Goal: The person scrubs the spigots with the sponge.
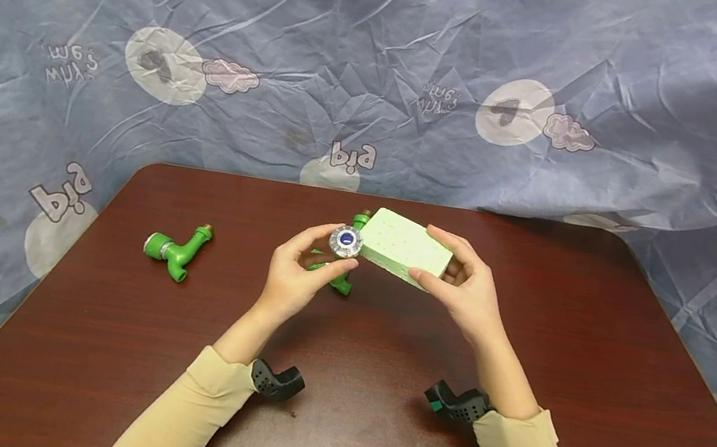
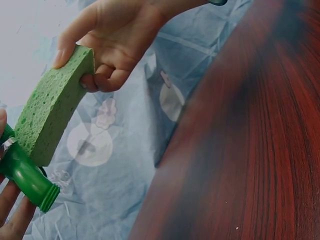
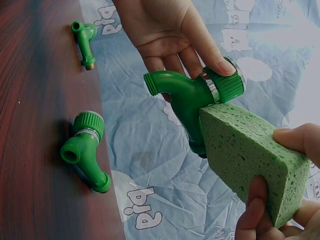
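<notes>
My left hand (image 1: 293, 276) grips a green plastic tap (image 3: 192, 97) by its ribbed handle, thumb on top in the right wrist view. In the head view the handle's end (image 1: 346, 241) faces me, silvery with a blue centre. My right hand (image 1: 475, 294) pinches a thick light-green sponge (image 1: 403, 244) at its right end, thumb on one face and fingers on the other. The sponge's far end meets the tap's body in the right wrist view. Both things are held up over the table. The left fingers behind the tap are partly hidden.
A second green tap (image 1: 177, 252) lies on the brown table (image 1: 366, 430) at the left. Another tap (image 1: 342, 285) lies behind my left hand, partly covered. Black wrist bands (image 1: 277, 381) sit at both cuffs. A wrinkled blue printed cloth (image 1: 381, 85) hangs behind the table.
</notes>
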The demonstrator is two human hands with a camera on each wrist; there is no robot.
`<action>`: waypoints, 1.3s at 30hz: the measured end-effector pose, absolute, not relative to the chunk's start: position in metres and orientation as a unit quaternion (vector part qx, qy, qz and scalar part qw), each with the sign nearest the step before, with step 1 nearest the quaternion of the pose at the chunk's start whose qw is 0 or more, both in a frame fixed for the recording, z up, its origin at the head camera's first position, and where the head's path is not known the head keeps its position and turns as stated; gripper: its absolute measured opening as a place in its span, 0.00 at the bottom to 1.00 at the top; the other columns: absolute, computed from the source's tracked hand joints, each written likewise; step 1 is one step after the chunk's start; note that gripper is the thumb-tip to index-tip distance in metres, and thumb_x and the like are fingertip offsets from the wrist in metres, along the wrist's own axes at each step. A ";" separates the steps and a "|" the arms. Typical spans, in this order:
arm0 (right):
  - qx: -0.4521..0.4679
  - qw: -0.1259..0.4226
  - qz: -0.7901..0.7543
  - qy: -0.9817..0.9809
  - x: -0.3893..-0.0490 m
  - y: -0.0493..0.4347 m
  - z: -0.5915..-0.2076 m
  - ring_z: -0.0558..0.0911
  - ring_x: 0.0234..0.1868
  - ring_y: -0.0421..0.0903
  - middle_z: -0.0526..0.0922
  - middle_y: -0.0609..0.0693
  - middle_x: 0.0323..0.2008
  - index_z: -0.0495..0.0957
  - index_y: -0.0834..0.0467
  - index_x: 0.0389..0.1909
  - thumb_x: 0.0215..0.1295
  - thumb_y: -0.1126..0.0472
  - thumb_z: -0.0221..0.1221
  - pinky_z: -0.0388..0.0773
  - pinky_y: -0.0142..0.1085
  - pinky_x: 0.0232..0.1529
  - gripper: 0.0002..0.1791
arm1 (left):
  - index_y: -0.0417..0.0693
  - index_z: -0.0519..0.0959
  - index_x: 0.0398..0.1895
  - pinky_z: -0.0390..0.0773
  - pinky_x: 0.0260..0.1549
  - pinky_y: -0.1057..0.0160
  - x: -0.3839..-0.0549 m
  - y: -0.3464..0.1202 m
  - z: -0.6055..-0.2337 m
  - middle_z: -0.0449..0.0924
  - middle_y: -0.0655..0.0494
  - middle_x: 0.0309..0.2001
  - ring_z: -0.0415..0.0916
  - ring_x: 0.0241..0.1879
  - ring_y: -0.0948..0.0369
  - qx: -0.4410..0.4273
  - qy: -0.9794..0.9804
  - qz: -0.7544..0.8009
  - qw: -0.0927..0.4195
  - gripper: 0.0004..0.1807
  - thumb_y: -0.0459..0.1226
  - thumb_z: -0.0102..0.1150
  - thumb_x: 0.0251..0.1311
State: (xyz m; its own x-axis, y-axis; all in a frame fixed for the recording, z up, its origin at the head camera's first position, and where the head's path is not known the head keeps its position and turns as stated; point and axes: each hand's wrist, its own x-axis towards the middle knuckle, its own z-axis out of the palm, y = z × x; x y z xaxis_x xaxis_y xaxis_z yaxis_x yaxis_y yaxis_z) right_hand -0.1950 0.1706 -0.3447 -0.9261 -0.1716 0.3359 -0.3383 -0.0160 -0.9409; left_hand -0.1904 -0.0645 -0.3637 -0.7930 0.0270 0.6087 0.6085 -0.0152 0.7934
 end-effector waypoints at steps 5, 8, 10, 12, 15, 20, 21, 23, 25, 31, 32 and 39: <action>0.186 0.068 0.684 -0.703 -0.195 0.171 -0.345 0.79 0.41 0.43 0.68 0.54 0.55 0.68 0.66 0.62 0.50 0.76 0.65 0.80 0.29 0.37 0.34 | 0.27 0.75 0.47 0.80 0.40 0.50 -0.181 -0.063 -0.351 0.79 0.37 0.40 0.79 0.39 0.59 -0.236 -0.675 -0.667 0.208 0.22 0.21 0.67 0.45; 0.188 0.077 0.669 -0.715 -0.194 0.170 -0.346 0.79 0.41 0.43 0.67 0.53 0.56 0.68 0.63 0.62 0.51 0.75 0.65 0.80 0.29 0.38 0.35 | 0.26 0.75 0.46 0.80 0.39 0.50 -0.180 -0.063 -0.350 0.79 0.36 0.40 0.79 0.39 0.62 -0.240 -0.676 -0.665 0.207 0.21 0.21 0.67 0.45; 0.190 0.087 0.650 -0.730 -0.192 0.167 -0.345 0.79 0.41 0.42 0.67 0.52 0.57 0.69 0.62 0.62 0.50 0.75 0.66 0.79 0.29 0.38 0.35 | 0.25 0.75 0.47 0.80 0.39 0.49 -0.180 -0.062 -0.350 0.79 0.35 0.41 0.79 0.39 0.62 -0.242 -0.674 -0.667 0.204 0.22 0.20 0.67 0.45; 0.193 0.098 0.634 -0.742 -0.190 0.164 -0.343 0.79 0.39 0.42 0.67 0.53 0.57 0.69 0.62 0.62 0.49 0.75 0.66 0.79 0.29 0.39 0.35 | 0.25 0.74 0.47 0.80 0.39 0.49 -0.179 -0.062 -0.349 0.79 0.34 0.41 0.79 0.39 0.62 -0.242 -0.671 -0.671 0.203 0.23 0.20 0.67 0.45; 0.199 0.121 0.612 -0.756 -0.184 0.157 -0.337 0.79 0.38 0.41 0.68 0.55 0.58 0.70 0.65 0.61 0.47 0.76 0.67 0.78 0.28 0.38 0.35 | 0.24 0.75 0.47 0.81 0.38 0.50 -0.178 -0.062 -0.349 0.78 0.33 0.41 0.79 0.39 0.63 -0.238 -0.666 -0.676 0.205 0.23 0.19 0.67 0.43; 0.198 0.155 0.570 -0.782 -0.174 0.146 -0.329 0.77 0.38 0.41 0.68 0.60 0.57 0.69 0.69 0.60 0.47 0.75 0.68 0.75 0.28 0.37 0.35 | 0.23 0.75 0.46 0.81 0.37 0.51 -0.178 -0.063 -0.348 0.77 0.33 0.41 0.78 0.38 0.62 -0.236 -0.660 -0.680 0.216 0.23 0.18 0.68 0.42; 0.197 0.159 0.564 -0.786 -0.173 0.145 -0.328 0.76 0.38 0.42 0.68 0.60 0.57 0.69 0.69 0.59 0.46 0.75 0.68 0.74 0.28 0.37 0.35 | 0.23 0.75 0.46 0.81 0.37 0.51 -0.178 -0.063 -0.348 0.77 0.33 0.41 0.78 0.37 0.62 -0.237 -0.659 -0.680 0.217 0.23 0.18 0.68 0.41; 0.193 0.169 0.555 -0.791 -0.172 0.143 -0.327 0.76 0.38 0.43 0.68 0.61 0.57 0.69 0.70 0.59 0.46 0.75 0.68 0.74 0.28 0.37 0.35 | 0.23 0.75 0.46 0.81 0.37 0.51 -0.178 -0.063 -0.347 0.76 0.33 0.42 0.78 0.37 0.62 -0.238 -0.656 -0.682 0.217 0.23 0.18 0.68 0.41; 0.186 0.180 0.555 -0.791 -0.172 0.142 -0.327 0.75 0.38 0.44 0.68 0.62 0.56 0.69 0.70 0.59 0.47 0.75 0.68 0.75 0.29 0.37 0.35 | 0.23 0.76 0.46 0.81 0.37 0.51 -0.178 -0.063 -0.347 0.77 0.33 0.42 0.78 0.37 0.62 -0.238 -0.656 -0.683 0.217 0.23 0.18 0.68 0.41; 0.151 0.203 0.589 -0.768 -0.174 0.147 -0.328 0.76 0.38 0.41 0.68 0.60 0.57 0.68 0.68 0.61 0.48 0.75 0.67 0.75 0.27 0.37 0.36 | 0.24 0.76 0.45 0.81 0.37 0.50 -0.178 -0.063 -0.345 0.77 0.33 0.42 0.78 0.37 0.61 -0.235 -0.660 -0.681 0.216 0.24 0.18 0.68 0.40; 0.151 0.199 0.594 -0.764 -0.175 0.148 -0.328 0.77 0.38 0.40 0.67 0.59 0.58 0.68 0.67 0.61 0.48 0.76 0.67 0.75 0.27 0.37 0.36 | 0.24 0.76 0.45 0.81 0.37 0.50 -0.178 -0.063 -0.345 0.77 0.33 0.42 0.78 0.37 0.60 -0.234 -0.660 -0.680 0.216 0.23 0.18 0.68 0.40; 0.178 0.167 0.592 -0.768 -0.176 0.149 -0.329 0.77 0.40 0.39 0.66 0.60 0.58 0.67 0.69 0.62 0.49 0.76 0.66 0.75 0.26 0.39 0.36 | 0.24 0.76 0.46 0.81 0.37 0.48 -0.176 -0.063 -0.342 0.77 0.34 0.42 0.77 0.37 0.48 -0.232 -0.660 -0.683 0.209 0.23 0.19 0.68 0.42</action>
